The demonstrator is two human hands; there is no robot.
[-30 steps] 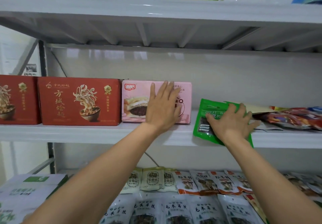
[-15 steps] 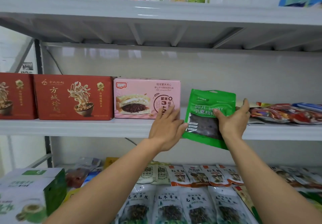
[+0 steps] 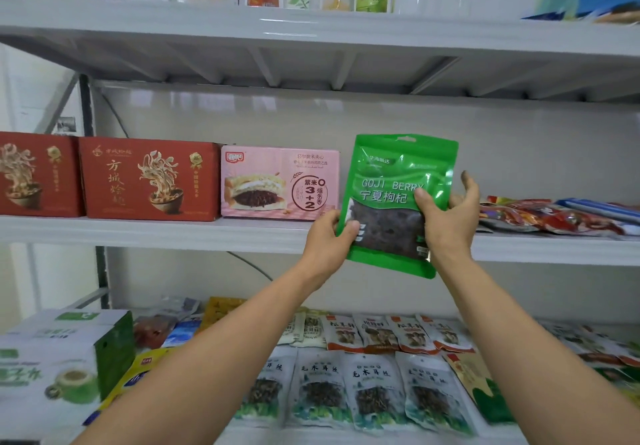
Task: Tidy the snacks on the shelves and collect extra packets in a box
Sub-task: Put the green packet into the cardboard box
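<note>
I held the green goji berry pouch (image 3: 398, 174) upright in front of the middle shelf (image 3: 173, 233), clear of its board, so it was neither placed nor boxed. My left hand (image 3: 329, 236) pinched its lower left edge, thumb on the front and the other fingers hidden behind. My right hand (image 3: 450, 223) pinched the right edge, with one finger sticking up loose beyond it.

Left of my left fingers the pink cake box (image 3: 277, 181) and red noodle boxes (image 3: 149, 178) stood in a square row, which I judged done. Just right of my right fingers a jumble of loose packets (image 3: 554, 216) lay flat, and that looked like work left. I saw no collecting box I could be sure of.

The pouch was thin glossy film, a flat rectangle with a clear window over dark dried berries. The boxes were stiff printed card, and the shelf was smooth painted metal.
</note>
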